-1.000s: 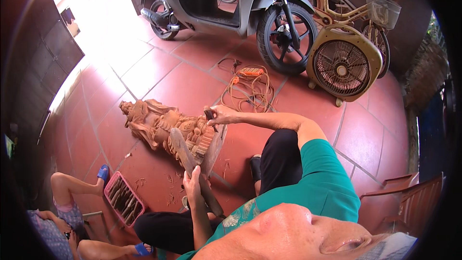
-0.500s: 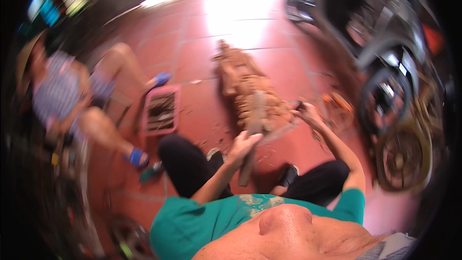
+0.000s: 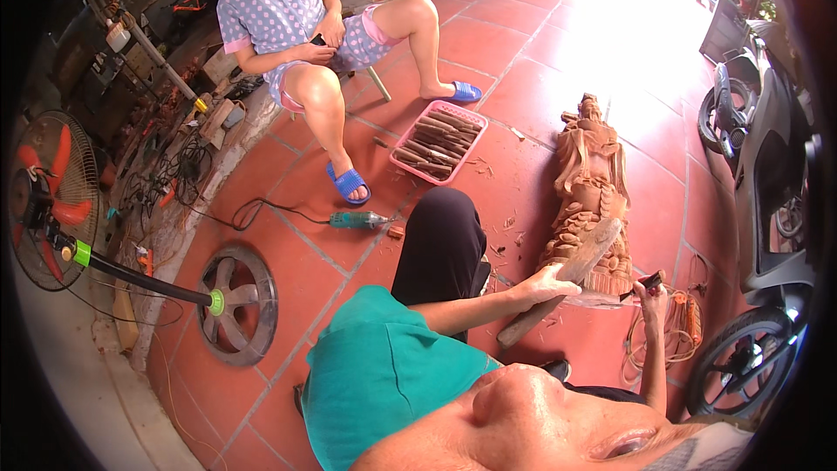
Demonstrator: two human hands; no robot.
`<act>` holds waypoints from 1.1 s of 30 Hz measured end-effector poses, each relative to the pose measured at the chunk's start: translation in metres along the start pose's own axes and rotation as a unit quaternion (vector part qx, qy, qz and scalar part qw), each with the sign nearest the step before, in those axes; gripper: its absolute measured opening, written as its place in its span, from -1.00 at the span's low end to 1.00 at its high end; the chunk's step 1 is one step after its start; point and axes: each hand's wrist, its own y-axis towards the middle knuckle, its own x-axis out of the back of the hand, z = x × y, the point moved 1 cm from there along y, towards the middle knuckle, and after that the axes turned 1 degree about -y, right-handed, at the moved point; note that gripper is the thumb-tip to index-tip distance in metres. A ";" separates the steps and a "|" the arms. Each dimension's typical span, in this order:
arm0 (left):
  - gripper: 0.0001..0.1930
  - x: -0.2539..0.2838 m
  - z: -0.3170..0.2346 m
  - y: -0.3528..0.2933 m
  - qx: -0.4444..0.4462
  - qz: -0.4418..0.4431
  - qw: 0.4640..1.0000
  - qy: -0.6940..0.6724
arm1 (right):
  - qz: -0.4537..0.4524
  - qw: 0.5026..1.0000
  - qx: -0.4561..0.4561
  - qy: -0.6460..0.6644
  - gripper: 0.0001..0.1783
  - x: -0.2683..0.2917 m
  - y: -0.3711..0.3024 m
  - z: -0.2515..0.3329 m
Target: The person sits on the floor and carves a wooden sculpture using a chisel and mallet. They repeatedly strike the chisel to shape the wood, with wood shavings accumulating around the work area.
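A carved wooden statue (image 3: 595, 166) lies on the tiled floor in front of me, its far end narrow and its near end broad. My left hand (image 3: 547, 286) is wrapped round a thick, worn wooden bat (image 3: 597, 249), which slants across the near part of the statue. Beside the statue's near right corner, my right hand (image 3: 652, 305) grips a short dark-handled tool (image 3: 651, 280). The hand hides much of that tool, so I cannot tell its exact kind. Wood chips (image 3: 501, 251) lie to the left of the statue.
A pink basket (image 3: 478, 113) full of carving tools stands left, near a seated person (image 3: 283, 17) in blue slippers. Nearer are a teal power tool (image 3: 350, 220) with its cord and a fan (image 3: 59, 201). An orange coiled cord (image 3: 693, 321) and a motorbike (image 3: 767, 209) are at right.
The view has swung to the left and is sharper, so the seated person, basket and fan show more fully. Both hands keep hold of the bat and the dark-handled tool.
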 end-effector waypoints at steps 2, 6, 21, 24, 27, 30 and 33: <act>-0.48 -0.005 -0.004 -0.002 -0.029 -0.023 0.999 -0.007 | 0.003 1.000 0.002 0.006 -0.83 0.003 0.000 -0.002; -0.27 0.001 -0.006 0.001 0.016 0.017 0.999 0.023 | 0.001 1.000 0.005 -0.010 -0.82 0.004 0.001 -0.005; -0.24 0.003 0.004 0.001 0.004 0.019 1.000 0.014 | 0.003 1.000 -0.018 -0.006 -0.79 0.006 -0.002 -0.016; -0.23 0.002 0.000 0.000 0.013 0.013 1.000 0.017 | 0.001 1.000 -0.002 -0.005 -0.78 0.005 -0.002 -0.019; -0.21 -0.001 -0.005 -0.004 0.009 0.016 1.000 0.013 | -0.004 1.000 -0.021 -0.001 -0.76 0.006 -0.002 -0.022; -0.21 0.000 -0.006 -0.003 0.003 0.026 1.000 0.013 | -0.001 1.000 -0.027 0.006 -0.76 0.007 -0.003 -0.020; -0.27 -0.002 -0.002 -0.003 -0.004 0.008 1.000 0.015 | 0.006 1.000 -0.024 0.009 -0.75 0.008 -0.005 -0.017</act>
